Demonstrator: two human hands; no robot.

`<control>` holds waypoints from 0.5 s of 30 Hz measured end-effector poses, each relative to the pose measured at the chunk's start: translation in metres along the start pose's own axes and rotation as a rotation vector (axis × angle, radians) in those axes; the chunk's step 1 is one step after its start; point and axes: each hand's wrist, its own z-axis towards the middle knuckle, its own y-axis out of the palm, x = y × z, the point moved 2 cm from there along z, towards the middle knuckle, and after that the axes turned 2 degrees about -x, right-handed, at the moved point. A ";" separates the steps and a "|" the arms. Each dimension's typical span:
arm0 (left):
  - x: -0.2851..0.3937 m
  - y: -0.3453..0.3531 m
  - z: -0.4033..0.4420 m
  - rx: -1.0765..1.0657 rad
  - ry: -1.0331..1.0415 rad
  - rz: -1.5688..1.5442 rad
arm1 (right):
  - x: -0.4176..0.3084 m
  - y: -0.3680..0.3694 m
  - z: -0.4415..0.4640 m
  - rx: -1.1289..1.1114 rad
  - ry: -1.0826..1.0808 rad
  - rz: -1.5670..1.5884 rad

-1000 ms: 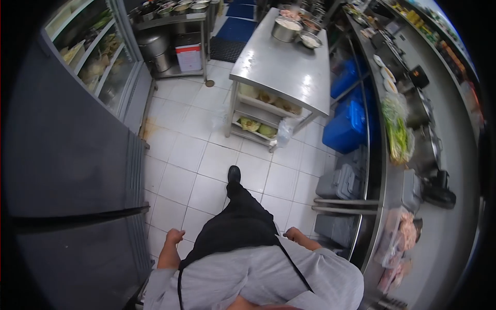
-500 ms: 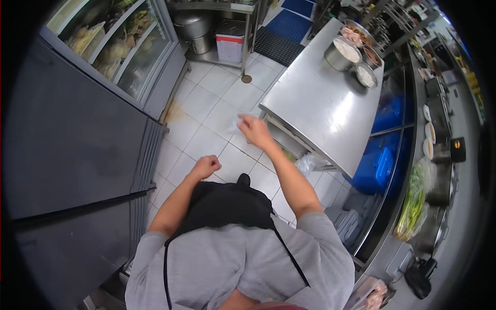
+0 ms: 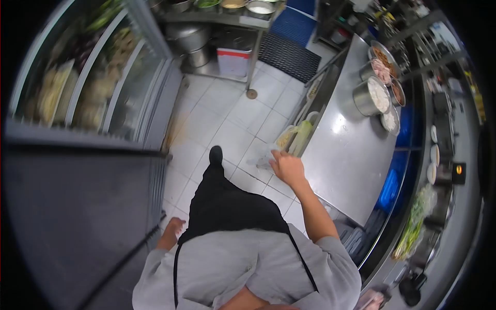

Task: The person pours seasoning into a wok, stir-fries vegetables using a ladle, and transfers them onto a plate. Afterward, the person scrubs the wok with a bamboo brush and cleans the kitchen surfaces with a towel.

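Note:
My right hand (image 3: 288,168) is out in front, beside the near left edge of the steel table. Its fingers are closed on a thin clear plastic bag (image 3: 262,157), which hangs over the floor tiles. Low at my other side is my left hand (image 3: 174,227), near the grey cabinet front. Nothing shows in it, and its fingers are loosely bent and partly apart. On the steel table (image 3: 343,165) stand a deep metal pot of white food (image 3: 373,96), a smaller bowl of white food (image 3: 390,121) and a container of pale pink meat (image 3: 381,71).
A glass-fronted fridge (image 3: 93,77) stands at left. Ahead are a steel shelf unit (image 3: 253,23) with pots and a white-and-red box (image 3: 233,61), a floor drain (image 3: 251,94) and a black mat (image 3: 289,57). Leafy greens (image 3: 413,227) lie on the right counter.
I have stepped forward, and the table and fridge appear closer. My left hand has swung back to my side. The plastic bag is still in my right hand. Food under the table has come into view.

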 end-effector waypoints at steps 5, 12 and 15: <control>0.135 -0.181 -0.082 0.317 0.237 0.129 | 0.001 0.007 0.005 0.008 0.119 -0.012; 0.448 -0.389 -0.257 0.855 0.970 0.330 | -0.008 0.007 0.005 -0.011 0.260 -0.019; 0.551 -0.380 -0.329 0.810 1.195 0.311 | -0.014 0.007 0.015 0.047 0.385 0.151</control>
